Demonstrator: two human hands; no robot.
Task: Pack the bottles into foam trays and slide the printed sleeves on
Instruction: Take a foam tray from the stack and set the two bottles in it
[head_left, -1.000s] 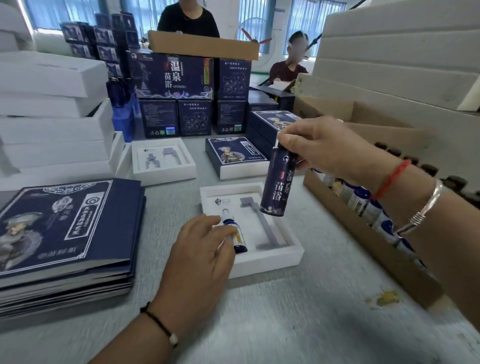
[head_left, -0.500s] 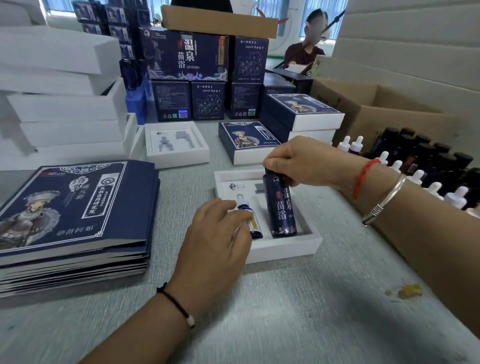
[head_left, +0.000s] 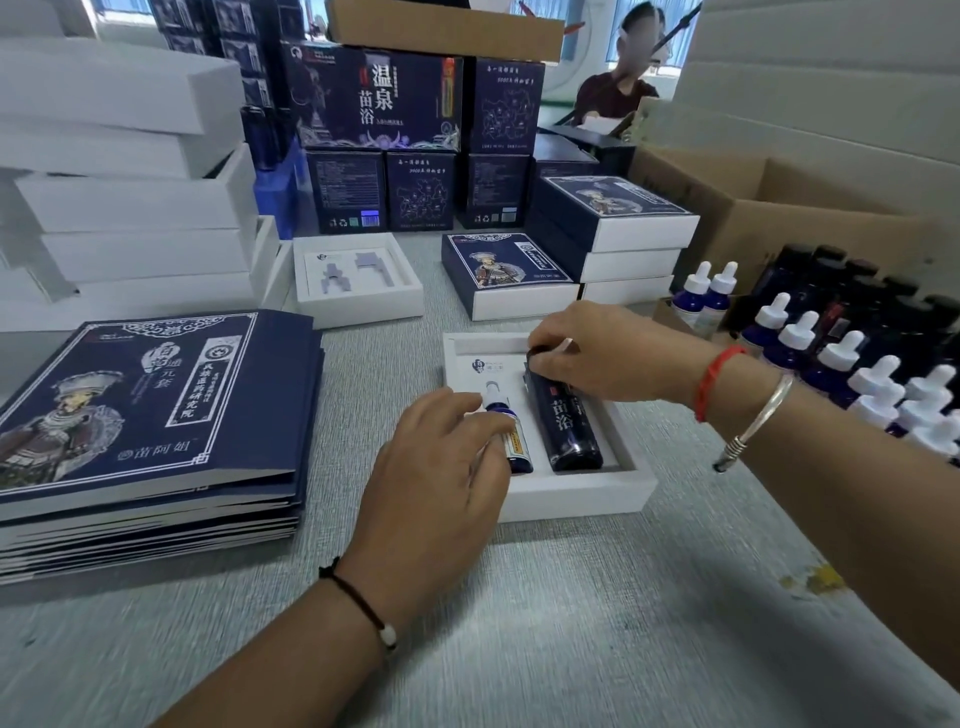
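A white foam tray lies in front of me on the grey table. In its right slot lies a tall dark blue bottle with white characters; my right hand grips its cap end at the far side. In the left slot lies a small blue dropper bottle with a white top. My left hand rests on it, fingers curled over its left side. A stack of flat dark blue printed sleeves sits to the left.
An empty foam tray stands further back. Sleeved finished boxes are stacked behind the work tray, dark cartons beyond. White box stacks rise at left. A cardboard box with dropper bottles and dark bottles stands at right. A person sits far back.
My right hand brought the tall bottle down from the air and laid it into the tray's right slot. My left hand stayed on the dropper bottle.
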